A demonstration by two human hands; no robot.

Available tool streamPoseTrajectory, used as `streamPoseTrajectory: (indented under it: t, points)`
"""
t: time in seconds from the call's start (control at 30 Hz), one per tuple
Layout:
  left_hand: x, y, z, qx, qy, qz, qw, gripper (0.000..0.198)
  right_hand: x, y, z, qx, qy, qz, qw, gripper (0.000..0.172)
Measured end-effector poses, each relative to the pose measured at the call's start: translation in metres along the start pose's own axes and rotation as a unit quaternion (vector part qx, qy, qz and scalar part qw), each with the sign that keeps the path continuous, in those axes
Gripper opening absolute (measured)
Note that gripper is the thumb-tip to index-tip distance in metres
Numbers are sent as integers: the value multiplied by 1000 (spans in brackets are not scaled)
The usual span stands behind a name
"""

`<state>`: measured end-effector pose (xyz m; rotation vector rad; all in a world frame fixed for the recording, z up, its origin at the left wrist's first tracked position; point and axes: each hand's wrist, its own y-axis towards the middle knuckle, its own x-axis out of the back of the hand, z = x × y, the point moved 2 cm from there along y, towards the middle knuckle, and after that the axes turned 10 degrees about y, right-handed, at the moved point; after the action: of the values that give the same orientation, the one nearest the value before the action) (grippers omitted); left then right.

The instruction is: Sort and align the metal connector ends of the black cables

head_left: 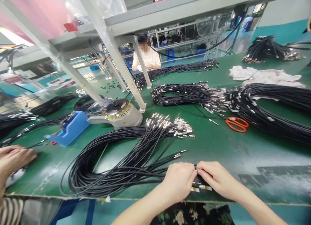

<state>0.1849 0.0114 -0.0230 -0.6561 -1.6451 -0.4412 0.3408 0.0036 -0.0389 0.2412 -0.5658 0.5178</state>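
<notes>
My left hand [179,181] and my right hand [217,179] meet near the front edge of the green table [218,147]. Both are closed in a pinch on the end of a black cable [195,167] with a metal tip. Two short cable ends with striped labels [202,188] lie just under my hands. The cable runs left into a large loose coil of black cables [116,166], whose silver connector ends [170,124] fan out behind my hands.
Orange scissors [236,124] lie to the right, beside more cable bundles [267,108]. A tape dispenser machine [116,113] and a blue holder [70,127] stand at the left. Another person's hands [12,160] rest at far left; a seated person [145,58] works across the table. White cloth [264,76] lies behind.
</notes>
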Motion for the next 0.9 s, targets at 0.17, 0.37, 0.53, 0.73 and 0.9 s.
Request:
streamPoseTrajectory:
  t: [0.17, 0.37, 0.53, 0.73, 0.9]
  points:
    - [1, 0, 3, -3, -38, -15, 999, 27, 1, 0, 1, -5, 16, -14, 1000, 26]
    - [22, -5, 8, -12, -107, -42, 993, 21, 2, -2, 1, -43, 60, 19, 997, 9]
    - [35, -5, 16, 8, -51, -98, 994, 18, 0, 0, 11, -27, -68, 52, 996, 13]
    - [17, -2, 23, 49, -17, -122, 991, 18, -1, -2, 16, -24, -121, 76, 989, 17]
    - [5, -18, 11, -27, -24, -137, 990, 10, 2, 1, 13, -27, -64, 35, 997, 20]
